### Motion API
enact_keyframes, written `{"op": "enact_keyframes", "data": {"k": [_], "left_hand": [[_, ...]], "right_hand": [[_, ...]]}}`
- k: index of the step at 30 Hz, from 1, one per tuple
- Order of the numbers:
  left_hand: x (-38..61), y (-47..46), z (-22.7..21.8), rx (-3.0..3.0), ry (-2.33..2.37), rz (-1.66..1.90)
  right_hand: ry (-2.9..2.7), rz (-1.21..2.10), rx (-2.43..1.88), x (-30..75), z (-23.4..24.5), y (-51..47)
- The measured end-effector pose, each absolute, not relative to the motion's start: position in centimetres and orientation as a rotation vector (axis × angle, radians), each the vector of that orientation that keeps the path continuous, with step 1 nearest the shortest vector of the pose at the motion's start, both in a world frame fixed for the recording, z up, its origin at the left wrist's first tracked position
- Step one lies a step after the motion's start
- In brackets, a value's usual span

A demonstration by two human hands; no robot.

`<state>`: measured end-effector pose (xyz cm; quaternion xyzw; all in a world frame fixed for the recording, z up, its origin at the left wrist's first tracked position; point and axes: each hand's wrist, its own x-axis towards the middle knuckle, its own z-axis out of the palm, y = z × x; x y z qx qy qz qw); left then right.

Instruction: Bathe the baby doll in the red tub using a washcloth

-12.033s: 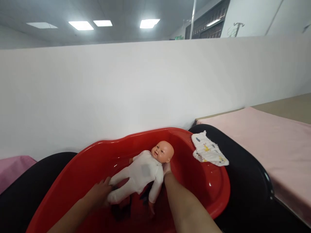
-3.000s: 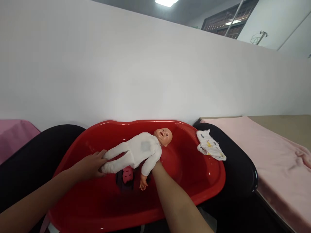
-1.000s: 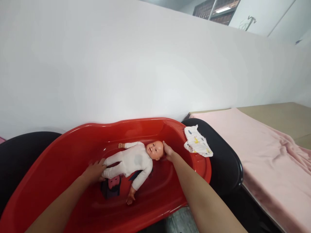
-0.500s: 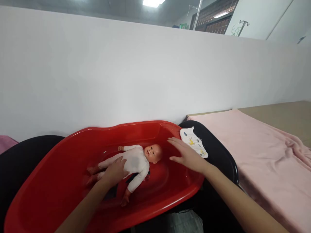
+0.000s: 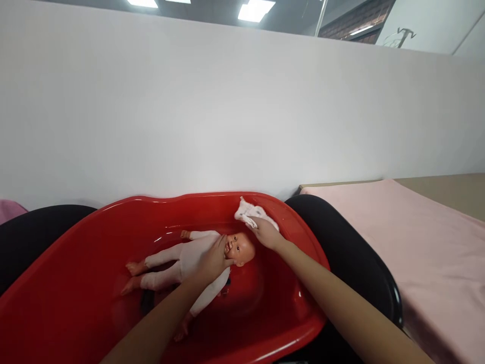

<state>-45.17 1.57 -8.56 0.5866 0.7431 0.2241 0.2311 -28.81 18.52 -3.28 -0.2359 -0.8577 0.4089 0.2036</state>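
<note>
Doll (image 5: 190, 254) lies face-up in the red tub (image 5: 76, 283), head (image 5: 245, 248) to the right. The left hand (image 5: 213, 262), thumb and fingers parted, rests at its neck. The right hand (image 5: 266, 233), fingers closed, grips a white cloth (image 5: 246, 208) just beyond the head. A pink sheet (image 5: 382, 217) lies farther right.

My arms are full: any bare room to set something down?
The pink sheet looks bare, as does the black surround between it and the red tub, though the right arm crosses there. In the tub, room lies past the feet of the doll. Its head is crowded: left hand by the chin, right hand holding the cloth.
</note>
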Motion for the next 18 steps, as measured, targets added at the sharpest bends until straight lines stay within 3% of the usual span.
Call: {"op": "enact_keyframes", "data": {"k": [3,11,18], "left_hand": [[-45.0,1.3,-8.7,1.579,2.041,0.724],[-45.5,1.4,-8.9,1.592,2.017,0.681],[-45.8,1.3,-8.4,1.637,1.963,0.711]], "right_hand": [[-2.405,1.409,-0.625,-32.6,-4.3,18.0],[-2.723,1.651,-0.459,-32.5,-3.1,17.4],[-2.874,1.418,-0.914,-31.8,-3.5,19.3]]}}
